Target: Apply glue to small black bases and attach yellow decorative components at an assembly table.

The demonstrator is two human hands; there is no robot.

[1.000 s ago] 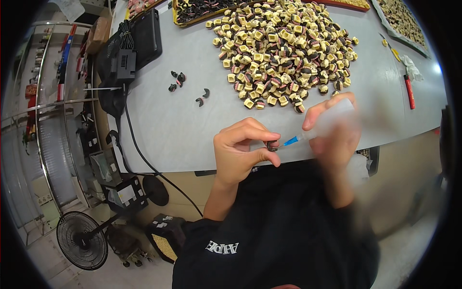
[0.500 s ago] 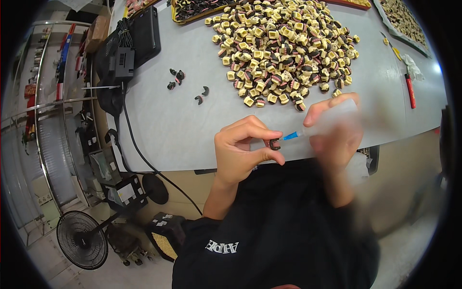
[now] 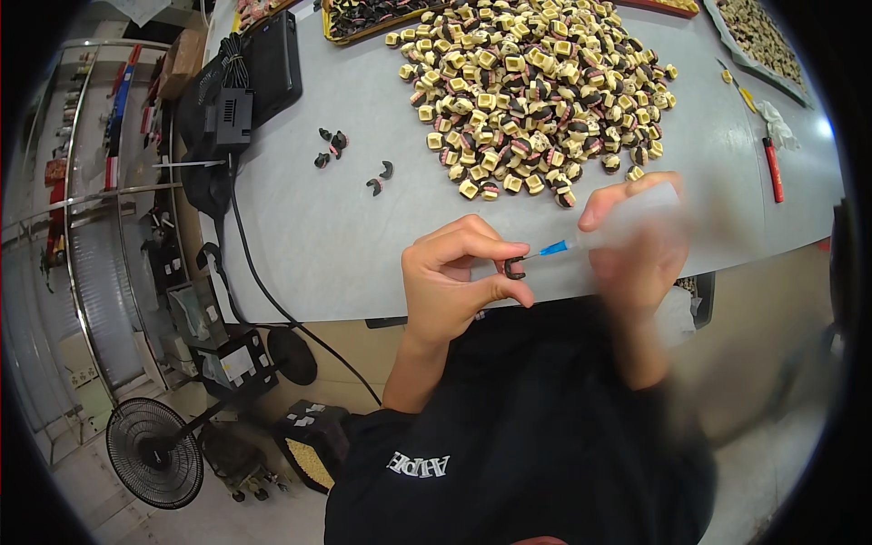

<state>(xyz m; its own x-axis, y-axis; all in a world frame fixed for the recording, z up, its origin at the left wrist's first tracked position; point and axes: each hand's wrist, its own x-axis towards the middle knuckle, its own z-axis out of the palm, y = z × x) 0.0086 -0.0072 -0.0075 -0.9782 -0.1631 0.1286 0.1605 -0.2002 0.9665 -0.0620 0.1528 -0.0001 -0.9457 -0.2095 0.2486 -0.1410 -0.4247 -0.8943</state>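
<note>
2 hands meet just above the table (image 3: 363, 245) edge: the left hand (image 3: 454, 277) pinches a small dark clip (image 3: 514, 268) steady so the blurred right hand (image 3: 636, 245), gripping a blue-tipped syringe (image 3: 590, 241), can reach it.

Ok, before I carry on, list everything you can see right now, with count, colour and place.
small part: one, dark, pinched in left hand
syringe: one, clear with blue tip, in right hand, needle at the part
pile of small parts: many, cream and dark, table top centre
loose parts: about five, dark, left of pile
red-handled tool: one, table right
power supply: one, black, table left
table: one, grey
fan: one, black, floor
left hand: gripping
right hand: blurred
</note>
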